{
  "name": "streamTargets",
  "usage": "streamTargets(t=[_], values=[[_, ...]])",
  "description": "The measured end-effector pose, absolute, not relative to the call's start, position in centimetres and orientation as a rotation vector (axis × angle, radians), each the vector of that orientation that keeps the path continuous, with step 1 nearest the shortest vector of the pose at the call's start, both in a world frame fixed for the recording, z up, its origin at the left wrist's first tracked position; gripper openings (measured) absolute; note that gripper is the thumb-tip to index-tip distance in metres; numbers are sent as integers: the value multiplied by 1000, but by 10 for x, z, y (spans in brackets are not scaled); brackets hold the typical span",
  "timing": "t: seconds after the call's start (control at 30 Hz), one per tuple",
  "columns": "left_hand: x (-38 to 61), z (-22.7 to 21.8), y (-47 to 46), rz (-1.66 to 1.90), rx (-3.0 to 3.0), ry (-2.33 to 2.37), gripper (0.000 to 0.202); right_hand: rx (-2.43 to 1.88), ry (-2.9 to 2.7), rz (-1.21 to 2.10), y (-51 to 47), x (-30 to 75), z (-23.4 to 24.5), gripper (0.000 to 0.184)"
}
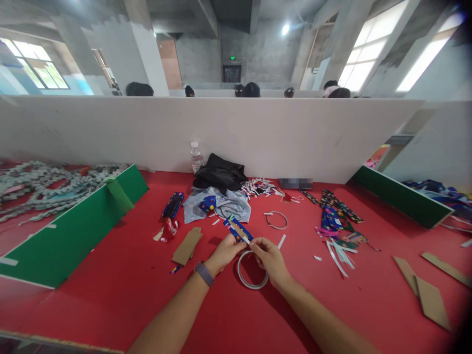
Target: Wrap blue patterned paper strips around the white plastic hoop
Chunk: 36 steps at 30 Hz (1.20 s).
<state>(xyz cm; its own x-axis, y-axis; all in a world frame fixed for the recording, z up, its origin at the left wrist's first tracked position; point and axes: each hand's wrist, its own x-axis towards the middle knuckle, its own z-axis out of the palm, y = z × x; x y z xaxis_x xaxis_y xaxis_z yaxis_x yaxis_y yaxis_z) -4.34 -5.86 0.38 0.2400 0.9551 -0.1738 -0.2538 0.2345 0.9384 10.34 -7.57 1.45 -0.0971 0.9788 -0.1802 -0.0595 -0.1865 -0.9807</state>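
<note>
We held the strip (238,229) just below the middle of the frame, lifted a little off the red table (129,295). Our left hand (224,253) pinched its near end from the left. Our right hand (271,255) met it from the right, thumb and forefinger closed on a white liner (246,240) at that same end, the other fingers curled in.

The strip's long axis ran on a slant, its far end pointing to the upper left and its near end to the lower right, into our fingertips. Its broad face was turned up toward us.

As for progress, we judged the strip to be partway done. Patterned blue paper lay along both long edges, but bare brown card showed down the middle, so the covering was not closed. The liner looked only started at one end.

A tape ring (252,270) lay flat right under our hands, and a second ring (277,220) lay just beyond. To the right of centre a pile of patterned strips (337,211) lay with white scraps (341,255) just below it, which suggested several pieces were finished. Uncovered card (188,246) waited to the left, and more card pieces (427,295) at lower right, so work remained.
</note>
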Motion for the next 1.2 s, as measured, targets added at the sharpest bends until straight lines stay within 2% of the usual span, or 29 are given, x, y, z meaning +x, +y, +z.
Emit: streamTargets(t=[0.33, 0.47, 0.6, 0.8, 1.0, 1.2], values=[[-42, 8, -60, 1034, 1103, 978, 20, -1254, -1128, 1402, -76, 102, 15, 32], [-47, 24, -63, 1285, 1262, 961, 12, -1165, -1158, 1442, -78, 103, 18, 32], [-57, 37, -66, 1456, 1372, 1080, 19, -1071, -1269, 1536, -83, 106, 21, 32], [-59, 40, -69, 1481, 1500, 1138, 25, -1020, -1357, 1620, -85, 108, 21, 27], [-51, 25, -59, 1501, 1186, 1173, 14, -1038, -1339, 1580, -83, 109, 21, 29], [-43, 5, -52, 1391, 987, 1136, 28, -1096, -1254, 1444, -79, 108, 19, 28]])
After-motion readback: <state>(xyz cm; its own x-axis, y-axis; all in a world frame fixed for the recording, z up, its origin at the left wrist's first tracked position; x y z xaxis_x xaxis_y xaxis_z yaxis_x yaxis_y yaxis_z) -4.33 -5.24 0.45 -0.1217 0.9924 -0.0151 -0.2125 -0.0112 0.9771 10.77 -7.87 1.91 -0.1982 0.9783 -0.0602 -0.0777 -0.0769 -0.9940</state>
